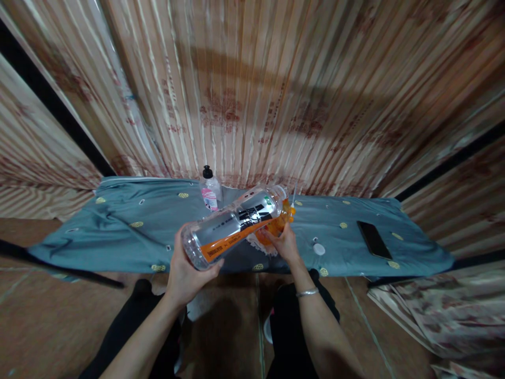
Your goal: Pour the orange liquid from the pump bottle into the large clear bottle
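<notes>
My left hand (189, 271) is wrapped round the base of a large clear plastic bottle (232, 223) with an orange, black and silver label. The bottle lies tilted in the air, its neck pointing right and a little lowered over an orange see-through container (276, 223). My right hand (287, 243) has its fingers round that container, which is partly hidden behind the bottle. I cannot tell whether the bottle's mouth touches it, nor whether liquid flows. Something white with a ragged edge (262, 246) shows beneath the container.
A blue-green cloth (130, 226) with yellow prints covers the narrow table. On it stand a small clear bottle with a black cap (210, 192), a round white cap (319, 249) and a black phone (374, 239). Pleated curtains (252, 105) hang close behind; dark poles flank the table.
</notes>
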